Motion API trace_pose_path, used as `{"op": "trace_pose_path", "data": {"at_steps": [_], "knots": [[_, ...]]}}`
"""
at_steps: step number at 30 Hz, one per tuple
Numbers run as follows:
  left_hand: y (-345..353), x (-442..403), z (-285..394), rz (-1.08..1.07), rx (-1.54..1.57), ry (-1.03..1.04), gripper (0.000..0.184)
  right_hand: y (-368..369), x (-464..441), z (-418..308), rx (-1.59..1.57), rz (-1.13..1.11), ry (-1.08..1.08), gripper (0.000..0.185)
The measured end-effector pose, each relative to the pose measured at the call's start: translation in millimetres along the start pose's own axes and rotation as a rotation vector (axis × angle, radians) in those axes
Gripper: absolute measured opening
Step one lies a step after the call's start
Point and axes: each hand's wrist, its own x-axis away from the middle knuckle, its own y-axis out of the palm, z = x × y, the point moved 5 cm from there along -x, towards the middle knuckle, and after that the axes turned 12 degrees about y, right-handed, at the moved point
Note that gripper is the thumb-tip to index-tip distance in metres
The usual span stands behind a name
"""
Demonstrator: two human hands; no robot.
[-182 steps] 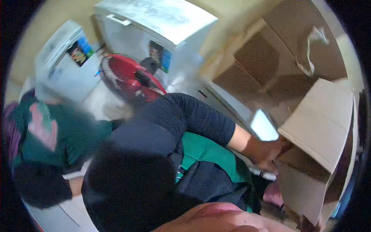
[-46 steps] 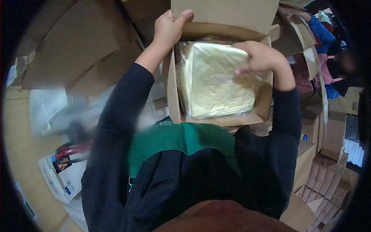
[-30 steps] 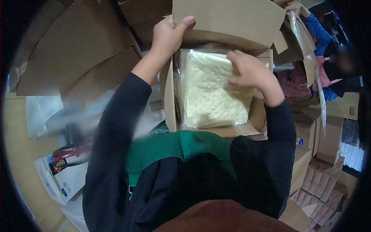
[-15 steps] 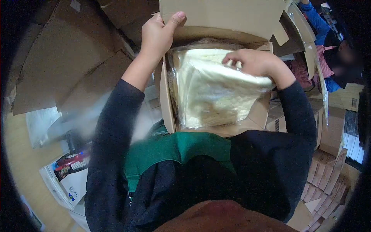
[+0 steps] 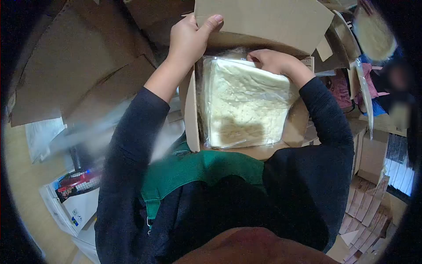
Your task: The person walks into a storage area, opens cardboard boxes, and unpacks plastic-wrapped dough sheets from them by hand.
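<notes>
An open cardboard box [image 5: 190,110] stands in front of my body. Inside lie flat, pale yellow slabs [image 5: 246,103] wrapped in clear plastic. My left hand [image 5: 191,33] is closed round the edge of the raised box flap [image 5: 263,20], with its thumb on the near face. At the top edge of the slabs, my right hand [image 5: 274,62] reaches into the box, its fingers curled behind the upper slab and partly hidden there.
Large brown cardboard [image 5: 79,57] rises on the left. A red fan [image 5: 79,179] and a white appliance [image 5: 81,211] are at the lower left. Another person [image 5: 369,79] in a red-checked apron is at the upper right, near a pale round item [image 5: 373,35]. Stacked cartons [image 5: 369,202] stand lower right.
The upper slab, lifted and folded over a moment ago, now lies flatter in the box. My right hand has moved slightly up and left. My left hand has stayed on the flap.
</notes>
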Motion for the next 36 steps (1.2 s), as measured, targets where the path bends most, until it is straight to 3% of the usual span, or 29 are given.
{"op": "trace_pose_path", "data": {"at_steps": [8, 11, 13, 15, 18, 21, 25, 28, 33, 36], "knots": [[-0.3, -0.9, 10.1, 0.026, 0.101, 0.041, 0.042, -18.4, 79.6, -34.1, 0.003, 0.199, -0.108, 0.02], [2.5, -2.0, 4.8, 0.017, 0.087, 0.039, 0.04, -29.0, 127.5, -54.1, -0.074, 0.141, -0.124, 0.031], [4.7, -3.7, -0.2, 0.033, 0.092, 0.062, 0.041, -30.5, 145.4, -63.7, -0.135, -0.034, -0.074, 0.036], [3.5, -2.1, 1.7, 0.051, 0.095, 0.084, 0.043, -29.4, 145.7, -62.7, -0.124, -0.005, -0.103, 0.033], [-1.1, -1.5, 9.4, 0.06, 0.085, 0.072, 0.042, -24.8, 134.7, -58.7, -0.201, -0.264, -0.089, 0.03], [-1.4, -0.8, 9.0, 0.035, 0.11, 0.046, 0.039, -19.8, 133.2, -57.8, -0.118, -0.315, -0.182, 0.031], [-0.7, -1.0, 9.5, 0.013, 0.051, 0.035, 0.038, -23.9, 155.6, -72.2, -0.066, -0.273, -0.195, 0.035], [0.4, 1.0, 8.9, 0.028, 0.092, 0.023, 0.038, -23.4, 171.9, -82.0, -0.014, -0.256, -0.315, 0.051], [-0.8, -2.2, 19.6, -0.095, 0.128, -0.047, 0.043, -23.6, 177.2, -81.7, 0.008, -0.238, -0.346, 0.054], [1.8, -1.4, 2.2, 0.015, 0.139, 0.039, 0.038, -26.3, 167.0, -74.6, -0.054, -0.214, -0.296, 0.051]]}}
